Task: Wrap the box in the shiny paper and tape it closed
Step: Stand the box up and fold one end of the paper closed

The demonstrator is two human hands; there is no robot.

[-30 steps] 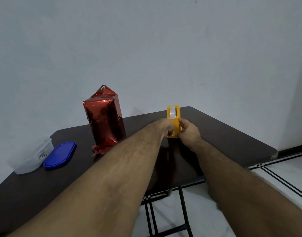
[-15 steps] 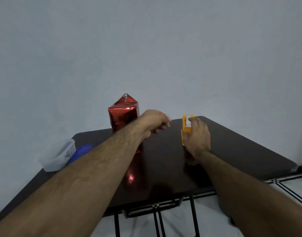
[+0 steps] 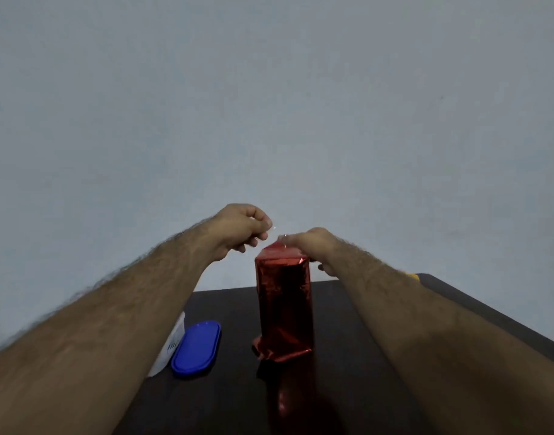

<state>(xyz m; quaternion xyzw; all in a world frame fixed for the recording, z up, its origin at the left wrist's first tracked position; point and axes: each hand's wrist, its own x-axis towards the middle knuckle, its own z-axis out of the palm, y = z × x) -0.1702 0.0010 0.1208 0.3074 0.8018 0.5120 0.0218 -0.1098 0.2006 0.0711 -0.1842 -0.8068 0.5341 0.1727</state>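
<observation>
The box wrapped in shiny red paper [image 3: 283, 306] stands upright in the middle of the dark table [image 3: 357, 309], its bottom folds crumpled and loose. My left hand [image 3: 242, 229] hovers just above and left of the box top and pinches a short strip of clear tape [image 3: 274, 228] between thumb and forefinger. My right hand [image 3: 313, 246] sits at the folded peak of the paper, fingers curled over it, and appears to pinch the strip's other end there. A sliver of the yellow tape dispenser [image 3: 413, 276] shows behind my right forearm.
A blue oval lid [image 3: 197, 348] lies on the table left of the box, with a clear plastic container [image 3: 172, 346] beside it, partly hidden by my left forearm. A plain wall stands behind the table. The table's right edge runs diagonally at the far right.
My right hand has let go of the yellow dispenser. Both hands have moved over to the top of the red box with a strip of tape.
</observation>
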